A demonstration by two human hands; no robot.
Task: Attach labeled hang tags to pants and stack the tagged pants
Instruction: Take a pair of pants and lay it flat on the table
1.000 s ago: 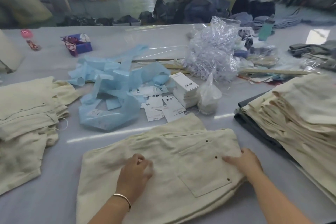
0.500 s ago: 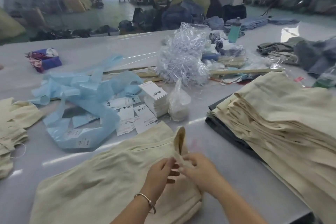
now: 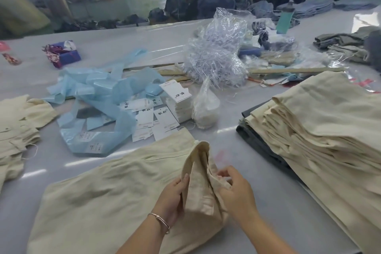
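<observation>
Both grips are on the cream pants [image 3: 107,198]: left hand [image 3: 172,198] and right hand [image 3: 237,194] pinch the lifted waistband. Hang tags [image 3: 156,117] lie farther back on the surface [image 3: 226,144], with stacked pants [image 3: 329,130] to the right.

A second ago both hands lay flat on the cream pants [image 3: 107,187], spread low in the frame. Now the left hand [image 3: 172,198] and right hand [image 3: 237,192] grip the waistband end — lifted higher than half a second ago, standing as an open fold at lower centre. The camera view has also swung right, away from the left pile.
</observation>
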